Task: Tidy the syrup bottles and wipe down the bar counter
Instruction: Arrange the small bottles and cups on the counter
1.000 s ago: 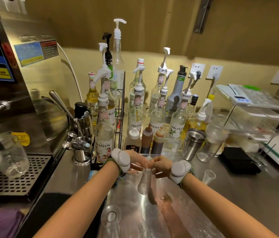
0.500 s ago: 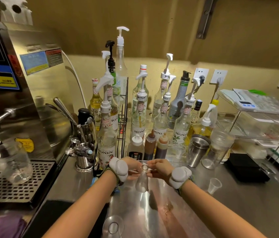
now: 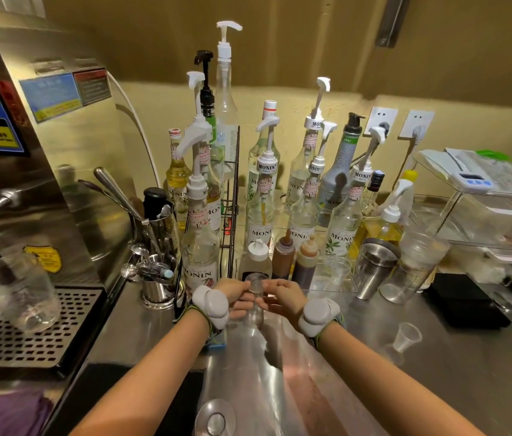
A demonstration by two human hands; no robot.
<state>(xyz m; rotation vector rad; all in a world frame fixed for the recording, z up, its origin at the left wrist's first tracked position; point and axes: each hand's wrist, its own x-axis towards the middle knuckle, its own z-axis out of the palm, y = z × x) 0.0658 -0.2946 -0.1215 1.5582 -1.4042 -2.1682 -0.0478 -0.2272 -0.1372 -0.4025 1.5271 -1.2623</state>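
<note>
Both my hands meet at a small clear plastic cup (image 3: 254, 305) held just above the steel counter (image 3: 437, 388). My left hand (image 3: 235, 294) grips its rim from the left, my right hand (image 3: 281, 297) from the right. Right behind them stand three squeeze bottles: one clear with a white cap (image 3: 256, 262), two brown (image 3: 283, 258) (image 3: 306, 262). Further back, several Monin syrup bottles with pumps crowd together, one (image 3: 199, 247) left of a black wire rack (image 3: 231, 215), others (image 3: 262, 212) to the right.
A steel machine with a drip tray (image 3: 28, 328) and a glass (image 3: 18, 291) fills the left. A tin of spoons (image 3: 157, 262) stands beside it. A steel shaker (image 3: 375, 267), a plastic jar (image 3: 415, 267), a black scale (image 3: 468, 306) and another small cup (image 3: 407, 336) sit right. An upturned glass (image 3: 215, 418) is near me.
The small cup has been lifted and carried away from me toward the squeeze bottles, with both hands closing around its rim. The camera has tilted down a little.
</note>
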